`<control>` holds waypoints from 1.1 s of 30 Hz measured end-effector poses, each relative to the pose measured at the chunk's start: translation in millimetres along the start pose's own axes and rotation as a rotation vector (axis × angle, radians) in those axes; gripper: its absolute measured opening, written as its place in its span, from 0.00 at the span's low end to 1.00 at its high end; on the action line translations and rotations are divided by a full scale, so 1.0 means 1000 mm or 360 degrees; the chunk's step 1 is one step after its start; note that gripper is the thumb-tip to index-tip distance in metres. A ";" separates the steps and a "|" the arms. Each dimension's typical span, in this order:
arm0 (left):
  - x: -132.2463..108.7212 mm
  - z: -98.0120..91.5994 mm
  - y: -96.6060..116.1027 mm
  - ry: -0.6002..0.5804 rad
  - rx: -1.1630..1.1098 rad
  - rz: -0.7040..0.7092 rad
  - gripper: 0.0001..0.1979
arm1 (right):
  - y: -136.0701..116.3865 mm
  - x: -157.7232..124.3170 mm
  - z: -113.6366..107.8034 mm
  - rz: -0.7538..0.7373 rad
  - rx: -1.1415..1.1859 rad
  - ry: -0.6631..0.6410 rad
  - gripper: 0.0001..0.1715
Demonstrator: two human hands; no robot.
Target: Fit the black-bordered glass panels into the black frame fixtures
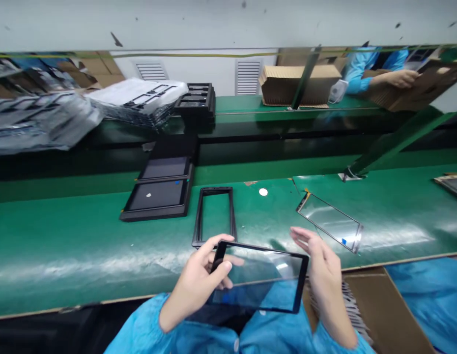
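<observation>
My left hand (202, 278) grips a clear glass touch panel (263, 278) with a black border by its left end, the thumb on top and fingers seen through the glass beneath. It is held over the near edge of the bench. Just off the panel's right end is my right hand (320, 268), fingers stretched out and holding nothing. Black rectangular frames (199, 216) lie stacked on the green bench beyond the panel. To the right rests another clear touch panel (329, 221) with a blue sticker and an orange flex tab.
Dark screens in black trays (157, 196) lie at left. Bagged stacks (136, 101) and black trays (195, 101) sit on the shelf behind. A green post (394, 142) rises at right. Across the bench, a co-worker's hand (401, 78) holds cardboard. An open carton (385, 309) stands below, right.
</observation>
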State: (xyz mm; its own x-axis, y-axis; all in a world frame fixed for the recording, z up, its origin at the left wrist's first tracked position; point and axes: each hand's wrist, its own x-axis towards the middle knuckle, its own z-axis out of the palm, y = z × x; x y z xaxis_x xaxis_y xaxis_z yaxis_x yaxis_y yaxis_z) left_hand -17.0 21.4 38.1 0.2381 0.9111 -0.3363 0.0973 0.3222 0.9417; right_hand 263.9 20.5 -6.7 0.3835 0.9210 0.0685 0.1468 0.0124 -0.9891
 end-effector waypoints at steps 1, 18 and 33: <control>-0.001 -0.001 0.001 0.0063 -0.0064 -0.0008 0.25 | 0.006 -0.001 -0.005 0.0155 0.0126 -0.0082 0.26; 0.022 -0.013 0.015 0.0233 0.1513 0.1293 0.22 | -0.013 -0.029 0.022 0.0391 0.0491 -0.0332 0.22; 0.060 -0.043 0.060 0.0056 0.0650 0.0572 0.26 | -0.026 0.029 0.076 0.0369 0.0714 -0.0767 0.37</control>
State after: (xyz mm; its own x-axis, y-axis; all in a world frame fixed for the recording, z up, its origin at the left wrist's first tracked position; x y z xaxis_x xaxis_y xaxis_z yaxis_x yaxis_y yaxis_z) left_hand -38.8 106.7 74.8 0.2941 0.9557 0.0132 0.3850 -0.1310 0.9136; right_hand 201.7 76.1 11.1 -0.1029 0.9882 -0.1137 -0.3209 -0.1411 -0.9366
